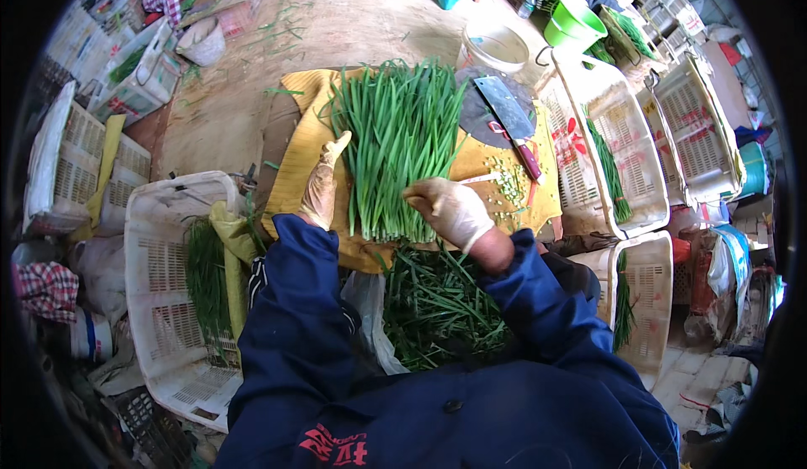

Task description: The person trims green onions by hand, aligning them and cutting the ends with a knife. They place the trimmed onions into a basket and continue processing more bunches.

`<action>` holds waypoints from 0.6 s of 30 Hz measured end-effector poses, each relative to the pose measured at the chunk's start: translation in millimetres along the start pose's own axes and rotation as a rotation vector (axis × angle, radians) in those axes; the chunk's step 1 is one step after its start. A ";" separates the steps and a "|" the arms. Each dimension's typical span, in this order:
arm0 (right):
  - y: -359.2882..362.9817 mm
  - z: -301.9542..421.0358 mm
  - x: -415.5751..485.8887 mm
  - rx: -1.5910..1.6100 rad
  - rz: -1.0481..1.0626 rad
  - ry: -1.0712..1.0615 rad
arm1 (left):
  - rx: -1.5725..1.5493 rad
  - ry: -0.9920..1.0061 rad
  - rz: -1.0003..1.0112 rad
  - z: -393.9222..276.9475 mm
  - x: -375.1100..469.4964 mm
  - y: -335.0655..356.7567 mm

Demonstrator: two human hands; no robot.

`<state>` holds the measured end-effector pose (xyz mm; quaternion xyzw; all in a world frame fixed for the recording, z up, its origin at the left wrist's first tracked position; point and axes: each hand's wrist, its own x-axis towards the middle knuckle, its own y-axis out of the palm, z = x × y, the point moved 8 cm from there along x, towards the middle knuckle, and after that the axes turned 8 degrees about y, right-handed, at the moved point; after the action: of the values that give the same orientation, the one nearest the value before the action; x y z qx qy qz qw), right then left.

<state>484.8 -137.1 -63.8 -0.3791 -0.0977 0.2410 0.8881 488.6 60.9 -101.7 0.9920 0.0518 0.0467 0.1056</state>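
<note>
A broad bundle of green leafy stalks, apparently garlic chives, lies on a yellow cloth, leaf tips away from me and pale cut ends towards me. My left hand, in a thin pale glove, stands on edge along the bundle's left side, with part of its fingers hidden. Over the lower right of the stalks is my gloved right hand, fingers curled inward; whether they pinch anything is hidden. A cleaver with a dark red handle lies right of the bundle, its blade across a dark round board.
Chopped pale stem bits lie below the cleaver. Leaf trimmings fill a plastic-lined space before my lap. White plastic crates flank me, some holding chives. Beyond stand a white bucket and a green bucket; other people sit farther off.
</note>
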 end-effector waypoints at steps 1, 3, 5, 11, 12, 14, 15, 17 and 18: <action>8.6 23.6 12.8 -0.015 0.001 -0.077 | 0.159 0.194 0.108 -5.6 3.4 -16.1; 42.4 60.9 34.0 -0.165 0.068 -0.207 | 0.167 0.195 0.073 -38.8 -5.6 -19.8; 91.2 77.0 39.4 -0.430 0.110 -0.432 | 0.222 0.056 0.038 -62.5 -16.5 -35.0; 160.4 41.3 46.8 -0.745 0.414 -0.295 | 0.162 0.036 -0.292 -85.8 -127.0 -231.8; 158.1 36.0 47.1 -0.786 0.347 -0.333 | 0.302 0.041 -0.399 -77.4 -161.5 -278.2; 147.8 41.7 43.6 -0.753 0.425 -0.274 | 0.451 0.001 -0.603 -45.8 -245.4 -371.9; 149.5 43.1 42.1 -0.801 0.418 -0.271 | 0.459 -0.033 -0.696 -14.4 -299.2 -423.9; 146.6 49.9 38.7 -0.770 0.396 -0.329 | 0.546 -0.236 -0.858 46.2 -381.3 -479.5; 150.2 52.7 39.5 -0.726 0.407 -0.346 | 0.618 -0.416 -0.846 64.3 -414.7 -494.7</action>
<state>447.0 5.3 -135.8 -0.6318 -0.2463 0.4208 0.6026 38.6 482.0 -304.2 0.8581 0.4342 -0.2135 -0.1722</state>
